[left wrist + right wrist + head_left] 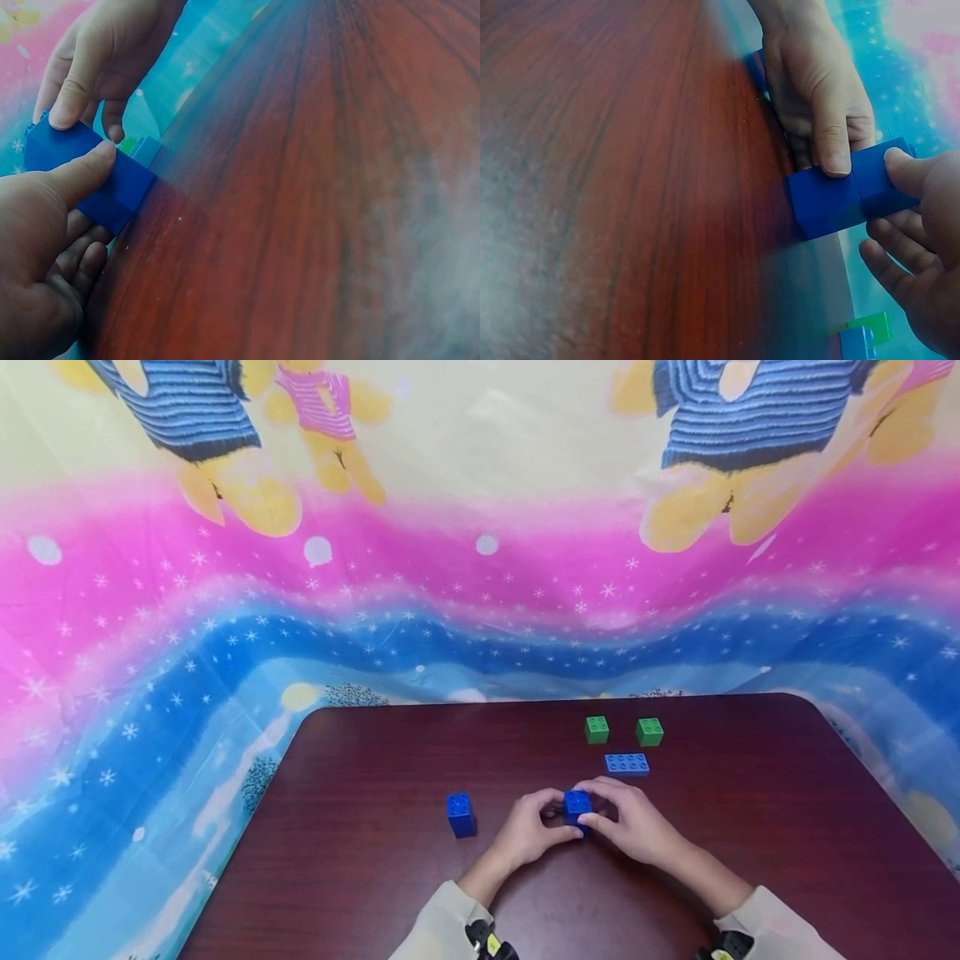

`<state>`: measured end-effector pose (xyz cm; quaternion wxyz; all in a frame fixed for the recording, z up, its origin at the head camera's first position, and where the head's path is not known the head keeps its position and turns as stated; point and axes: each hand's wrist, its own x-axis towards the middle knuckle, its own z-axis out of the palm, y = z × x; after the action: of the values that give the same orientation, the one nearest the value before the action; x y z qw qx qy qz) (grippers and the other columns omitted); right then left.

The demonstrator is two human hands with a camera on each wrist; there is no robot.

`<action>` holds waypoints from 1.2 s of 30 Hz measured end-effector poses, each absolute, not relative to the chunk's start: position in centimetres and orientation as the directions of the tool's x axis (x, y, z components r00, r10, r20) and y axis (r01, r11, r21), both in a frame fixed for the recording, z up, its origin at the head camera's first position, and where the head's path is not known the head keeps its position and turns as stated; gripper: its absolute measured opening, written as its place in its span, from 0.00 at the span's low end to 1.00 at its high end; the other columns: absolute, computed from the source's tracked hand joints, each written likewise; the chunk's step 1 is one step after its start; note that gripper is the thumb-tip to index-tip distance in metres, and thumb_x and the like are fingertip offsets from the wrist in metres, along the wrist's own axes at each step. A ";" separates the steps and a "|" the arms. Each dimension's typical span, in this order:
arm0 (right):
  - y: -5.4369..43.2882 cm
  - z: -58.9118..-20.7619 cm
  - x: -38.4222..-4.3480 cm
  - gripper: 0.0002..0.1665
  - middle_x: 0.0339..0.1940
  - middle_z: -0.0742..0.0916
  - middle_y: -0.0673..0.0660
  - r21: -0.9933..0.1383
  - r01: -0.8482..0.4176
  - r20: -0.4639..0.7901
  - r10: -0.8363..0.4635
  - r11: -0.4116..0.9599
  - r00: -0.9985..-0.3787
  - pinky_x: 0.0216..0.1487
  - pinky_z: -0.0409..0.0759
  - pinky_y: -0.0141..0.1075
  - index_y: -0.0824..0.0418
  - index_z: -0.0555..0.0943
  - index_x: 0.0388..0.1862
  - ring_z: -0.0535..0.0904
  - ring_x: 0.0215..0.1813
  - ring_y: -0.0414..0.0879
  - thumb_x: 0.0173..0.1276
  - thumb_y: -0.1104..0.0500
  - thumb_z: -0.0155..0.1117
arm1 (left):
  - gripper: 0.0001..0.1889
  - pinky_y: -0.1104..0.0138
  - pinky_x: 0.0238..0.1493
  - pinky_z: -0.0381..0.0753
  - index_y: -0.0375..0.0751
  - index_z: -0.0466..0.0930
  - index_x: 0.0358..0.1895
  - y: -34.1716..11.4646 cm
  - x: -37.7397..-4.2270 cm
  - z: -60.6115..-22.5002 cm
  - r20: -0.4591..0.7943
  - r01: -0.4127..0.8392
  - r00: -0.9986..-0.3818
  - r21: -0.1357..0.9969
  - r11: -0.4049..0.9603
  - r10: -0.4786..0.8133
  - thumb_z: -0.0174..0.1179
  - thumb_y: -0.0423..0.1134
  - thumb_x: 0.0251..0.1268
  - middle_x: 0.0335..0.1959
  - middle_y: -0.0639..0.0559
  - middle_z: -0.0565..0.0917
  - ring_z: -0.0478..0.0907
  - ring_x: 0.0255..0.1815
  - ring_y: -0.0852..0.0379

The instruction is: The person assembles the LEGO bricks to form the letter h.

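Two dark blue toy bricks, one on top of the other, form a short upright stack (577,806) between both hands. My left hand (527,829) pinches the lower brick (826,204), its thumb on the near face. The right hand (636,820) grips the upper brick (881,163) between thumb and fingers, close to the studded top. In the right wrist view a thin seam runs between the two bricks. A second dark blue stack (461,817) stands on the table to the left of my left hand.
Beyond the hands, a lighter blue eight-stud brick (626,764) lies on the dark wood table (360,777). Behind it are a green brick (597,729) and another green brick (649,732). A printed cloth (480,577) hangs at the table's far edge.
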<state>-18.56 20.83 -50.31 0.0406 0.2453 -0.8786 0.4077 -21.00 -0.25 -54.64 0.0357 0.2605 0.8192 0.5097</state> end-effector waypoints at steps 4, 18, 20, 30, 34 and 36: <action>20.8 -50.2 -18.6 0.19 0.49 0.85 0.44 -0.636 -0.500 0.296 -0.413 0.588 -0.862 0.50 0.85 0.39 0.52 0.83 0.58 0.81 0.48 0.38 0.68 0.58 0.72 | 0.19 0.73 0.48 0.82 0.42 0.84 0.51 -0.3 -21.0 -54.5 0.207 0.390 -0.864 0.852 0.349 0.459 0.77 0.42 0.57 0.45 0.55 0.88 0.83 0.44 0.67; 20.8 -50.7 -18.3 0.19 0.49 0.83 0.41 -0.588 -0.519 0.325 -0.406 0.621 -0.854 0.52 0.84 0.42 0.51 0.82 0.58 0.80 0.50 0.37 0.69 0.58 0.71 | 0.19 0.72 0.48 0.82 0.44 0.85 0.51 -0.2 -20.8 -54.7 0.220 0.403 -0.858 0.848 0.344 0.464 0.76 0.43 0.59 0.45 0.56 0.88 0.83 0.44 0.64; 20.7 -50.8 -18.3 0.19 0.49 0.83 0.40 -0.601 -0.509 0.320 -0.399 0.616 -0.859 0.52 0.84 0.41 0.51 0.81 0.58 0.80 0.50 0.37 0.69 0.58 0.71 | 0.19 0.72 0.48 0.82 0.44 0.85 0.52 -0.2 -20.8 -54.8 0.223 0.406 -0.857 0.847 0.343 0.464 0.76 0.43 0.59 0.45 0.56 0.88 0.83 0.44 0.64; 20.7 -51.0 -18.2 0.19 0.49 0.83 0.42 -0.639 -0.497 0.311 -0.394 0.587 -0.865 0.51 0.84 0.40 0.52 0.81 0.59 0.80 0.50 0.38 0.70 0.58 0.70 | 0.19 0.71 0.50 0.81 0.44 0.84 0.53 -0.4 -20.5 -54.7 0.221 0.408 -0.858 0.842 0.353 0.464 0.75 0.44 0.61 0.47 0.55 0.87 0.82 0.46 0.65; 20.7 -51.1 -18.1 0.20 0.49 0.83 0.43 -0.661 -0.491 0.311 -0.388 0.568 -0.868 0.51 0.85 0.40 0.53 0.81 0.59 0.80 0.51 0.39 0.70 0.59 0.71 | 0.20 0.72 0.50 0.81 0.43 0.83 0.55 -0.4 -20.4 -54.6 0.222 0.414 -0.853 0.839 0.354 0.472 0.74 0.43 0.62 0.48 0.54 0.87 0.82 0.47 0.64; 20.7 -51.1 -18.1 0.20 0.50 0.84 0.43 -0.671 -0.489 0.314 -0.384 0.557 -0.868 0.51 0.85 0.39 0.53 0.81 0.59 0.81 0.51 0.39 0.69 0.60 0.71 | 0.21 0.71 0.51 0.81 0.42 0.82 0.56 -0.5 -20.4 -54.5 0.226 0.421 -0.848 0.837 0.350 0.480 0.74 0.42 0.62 0.49 0.53 0.86 0.82 0.48 0.64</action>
<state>-18.13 20.73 -51.12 0.0656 0.2482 -0.8798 0.4001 -20.36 -0.53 -54.51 0.0296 0.2744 0.8210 0.4998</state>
